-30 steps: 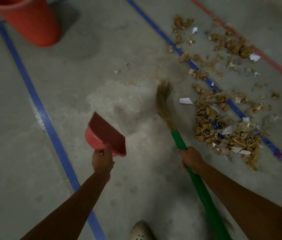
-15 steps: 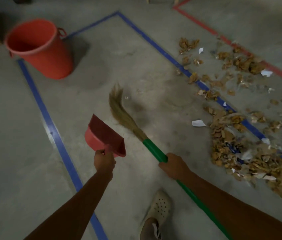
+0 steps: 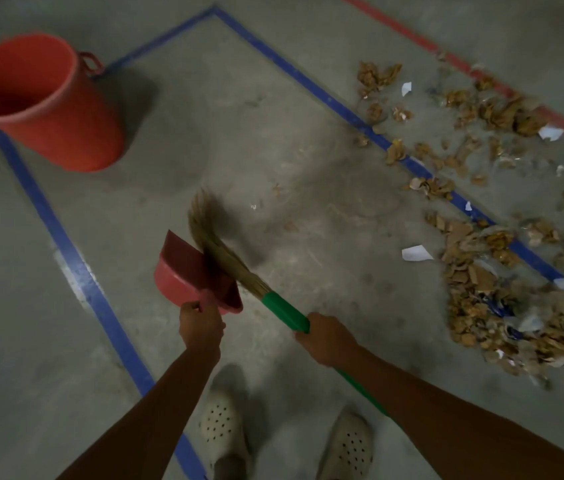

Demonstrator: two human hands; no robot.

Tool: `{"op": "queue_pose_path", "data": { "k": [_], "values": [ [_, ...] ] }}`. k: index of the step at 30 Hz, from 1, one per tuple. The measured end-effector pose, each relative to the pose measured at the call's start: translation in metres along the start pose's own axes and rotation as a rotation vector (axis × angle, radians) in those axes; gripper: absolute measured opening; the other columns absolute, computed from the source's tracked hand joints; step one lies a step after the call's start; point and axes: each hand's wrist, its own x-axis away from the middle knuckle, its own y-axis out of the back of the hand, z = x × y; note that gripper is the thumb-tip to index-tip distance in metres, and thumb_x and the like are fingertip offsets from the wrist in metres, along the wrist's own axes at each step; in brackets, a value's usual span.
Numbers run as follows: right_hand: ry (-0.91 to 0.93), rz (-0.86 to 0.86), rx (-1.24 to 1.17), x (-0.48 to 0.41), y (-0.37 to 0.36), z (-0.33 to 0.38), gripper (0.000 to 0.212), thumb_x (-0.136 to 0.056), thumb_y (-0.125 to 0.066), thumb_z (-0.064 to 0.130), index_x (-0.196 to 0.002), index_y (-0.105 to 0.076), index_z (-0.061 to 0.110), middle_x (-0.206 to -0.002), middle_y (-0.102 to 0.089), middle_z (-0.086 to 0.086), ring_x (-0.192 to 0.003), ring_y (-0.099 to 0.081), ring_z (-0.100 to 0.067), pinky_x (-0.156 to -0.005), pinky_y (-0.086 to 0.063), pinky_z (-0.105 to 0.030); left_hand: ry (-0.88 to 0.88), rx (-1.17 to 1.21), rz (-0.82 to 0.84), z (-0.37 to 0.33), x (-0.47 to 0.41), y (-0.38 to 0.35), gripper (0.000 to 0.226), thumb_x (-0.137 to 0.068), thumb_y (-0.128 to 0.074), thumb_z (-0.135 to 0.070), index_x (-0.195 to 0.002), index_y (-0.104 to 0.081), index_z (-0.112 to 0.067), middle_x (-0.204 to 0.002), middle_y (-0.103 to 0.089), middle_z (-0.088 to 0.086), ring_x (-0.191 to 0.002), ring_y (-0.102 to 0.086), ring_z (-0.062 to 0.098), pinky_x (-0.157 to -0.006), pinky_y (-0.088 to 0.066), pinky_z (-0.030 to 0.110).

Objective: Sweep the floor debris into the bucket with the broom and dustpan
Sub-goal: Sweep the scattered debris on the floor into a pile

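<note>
My left hand grips the handle of a red dustpan, held above the concrete floor with its mouth turned up and to the right. My right hand grips the green handle of a broom. Its straw bristles lie across the dustpan's right edge. An orange-red bucket stands upright at the far left. Brown debris with white paper scraps is heaped on the floor at the right, well apart from the broom.
Blue tape lines mark a rectangle on the floor, and a red tape line runs at the top right. Loose debris is scattered along both lines. My two light perforated shoes stand at the bottom.
The broom head has swung left from beside the debris pile over to the dustpan. The view has shifted, bringing the bucket and both shoes into sight.
</note>
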Motion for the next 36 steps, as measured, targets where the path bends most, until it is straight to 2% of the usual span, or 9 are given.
{"op": "queue_pose_path", "data": {
  "k": [6,9,14,17,21,25,28,32,36],
  "values": [
    [-0.194,0.052,-0.125,-0.052,-0.026,0.013,0.045,-0.098,-0.052,0.041,-0.124,-0.054,0.004,-0.110,-0.067,-0.013,-0.095,-0.068,-0.027,-0.073,-0.053,-0.033,-0.041,-0.076,0.037,0.019,-0.040,-0.010,0.030,-0.099,-0.054,-0.039,-0.097,-0.056,-0.008,-0.076,-0.061,0.010,-0.061,-0.058,0.026,-0.064,-0.050,0.039],
    [-0.338,0.042,-0.322,-0.063,-0.030,-0.004,0.040,-0.101,-0.050,0.036,-0.119,-0.056,0.001,-0.093,-0.065,-0.012,-0.077,-0.065,-0.026,-0.070,-0.054,-0.034,-0.071,-0.102,0.082,0.023,-0.055,-0.018,0.031,-0.098,-0.056,-0.039,-0.093,-0.057,-0.009,-0.075,-0.061,0.008,-0.058,-0.057,0.023,-0.058,-0.049,0.034],
    [-0.577,-0.166,-0.695,-0.058,-0.034,-0.048,0.030,-0.102,-0.051,0.030,-0.102,-0.057,0.000,-0.069,-0.061,-0.008,-0.046,-0.054,-0.017,-0.044,-0.045,-0.026,-0.063,-0.180,0.153,0.019,-0.068,-0.039,0.031,-0.096,-0.059,-0.045,-0.101,-0.057,-0.014,-0.081,-0.066,0.006,-0.055,-0.059,0.020,-0.048,-0.046,0.026],
    [-0.686,-0.305,-0.801,-0.042,-0.029,-0.076,0.029,-0.102,-0.051,0.031,-0.092,-0.056,0.004,-0.065,-0.062,-0.009,-0.043,-0.054,-0.019,-0.042,-0.046,-0.026,-0.035,-0.206,0.210,0.014,-0.069,-0.054,0.029,-0.095,-0.062,-0.042,-0.102,-0.057,-0.014,-0.078,-0.066,0.007,-0.052,-0.057,0.018,-0.045,-0.046,0.026],
    [-0.633,-0.436,-0.643,-0.011,-0.025,-0.097,0.030,-0.100,-0.050,0.039,-0.108,-0.053,0.011,-0.088,-0.068,-0.014,-0.069,-0.068,-0.029,-0.063,-0.060,-0.041,-0.066,-0.239,0.252,0.006,-0.063,-0.074,0.025,-0.096,-0.061,-0.040,-0.103,-0.056,-0.016,-0.077,-0.067,0.004,-0.054,-0.058,0.018,-0.047,-0.047,0.027],
    [-0.507,-0.471,-0.493,0.008,-0.020,-0.085,0.024,-0.099,-0.052,0.042,-0.103,-0.051,0.018,-0.076,-0.063,-0.003,-0.061,-0.065,-0.019,-0.054,-0.058,-0.036,-0.092,-0.237,0.280,-0.003,-0.053,-0.093,0.027,-0.097,-0.060,-0.038,-0.105,-0.057,-0.012,-0.084,-0.066,0.007,-0.064,-0.059,0.026,-0.057,-0.047,0.031],
    [-0.403,-0.380,-0.404,0.001,-0.016,-0.064,0.028,-0.099,-0.050,0.046,-0.106,-0.050,0.019,-0.080,-0.063,-0.002,-0.062,-0.063,-0.016,-0.054,-0.053,-0.031,-0.096,-0.267,0.298,-0.009,-0.046,-0.101,0.019,-0.097,-0.059,-0.032,-0.105,-0.055,-0.015,-0.092,-0.065,0.010,-0.071,-0.060,0.026,-0.059,-0.049,0.033],
    [-0.319,-0.183,-0.269,-0.027,-0.013,-0.041,0.041,-0.098,-0.048,0.049,-0.117,-0.052,0.013,-0.099,-0.066,-0.008,-0.077,-0.065,-0.020,-0.065,-0.056,-0.032,-0.129,-0.338,0.315,-0.014,-0.040,-0.107,0.022,-0.097,-0.056,-0.024,-0.112,-0.059,-0.008,-0.106,-0.066,0.018,-0.095,-0.065,0.041,-0.083,-0.055,0.051],
    [-0.362,-0.063,-0.191,-0.043,-0.021,-0.042,0.049,-0.099,-0.047,0.050,-0.123,-0.052,0.008,-0.110,-0.065,-0.011,-0.085,-0.065,-0.021,-0.065,-0.054,-0.030,-0.122,-0.383,0.296,-0.009,-0.040,-0.105,0.043,-0.100,-0.052,-0.039,-0.117,-0.058,0.001,-0.104,-0.065,0.024,-0.084,-0.063,0.039,-0.071,-0.052,0.044]
  ]
}}
